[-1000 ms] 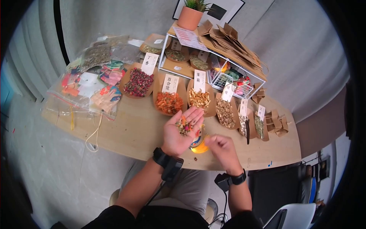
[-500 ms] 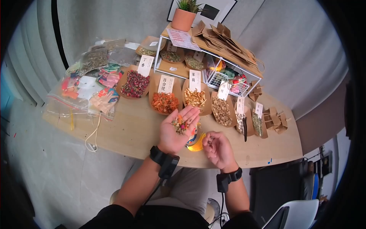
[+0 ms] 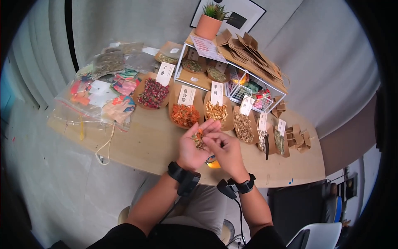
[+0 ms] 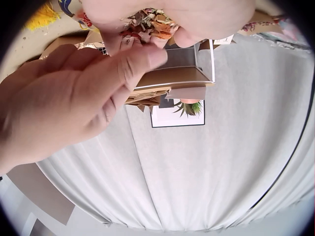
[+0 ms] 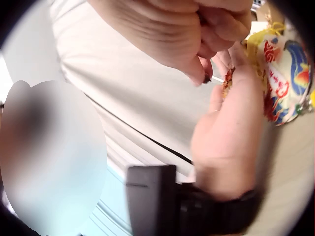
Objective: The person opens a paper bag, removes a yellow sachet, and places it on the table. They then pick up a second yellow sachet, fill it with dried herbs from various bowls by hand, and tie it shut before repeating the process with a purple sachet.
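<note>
**Left hand [image 3: 190, 149] cradles a dried mix [image 3: 198, 140]; right hand [image 3: 227, 153] pinches a fragment [image 5: 207, 77]**

At far left on the table [image 3: 145, 141], a clear plastic bag [image 3: 72, 110] holds colourful fabric items. Next come dark red dried buds [image 3: 152, 94], then orange petals [image 3: 185, 115], both in brown paper trays [image 3: 173, 93] with written cards.

In front of these, the left hand lies palm up, fingers extended and slightly cupped, the mix heaped in its palm. Pale yellow pieces [image 3: 216, 112] sit in a tray just beyond. To its right, the right hand reaches over that palm, thumb and fingertips pressed together on the small dark red fragment; whether the hands touch cannot be told. A patterned pouch [image 5: 285, 73] with yellow trim lies on the table beneath the hands, partly hidden in the head view.

Farther right stand brown chips [image 3: 243, 127], whitish pieces [image 3: 261, 139] and folded brown paper packets [image 3: 295, 137].
</note>
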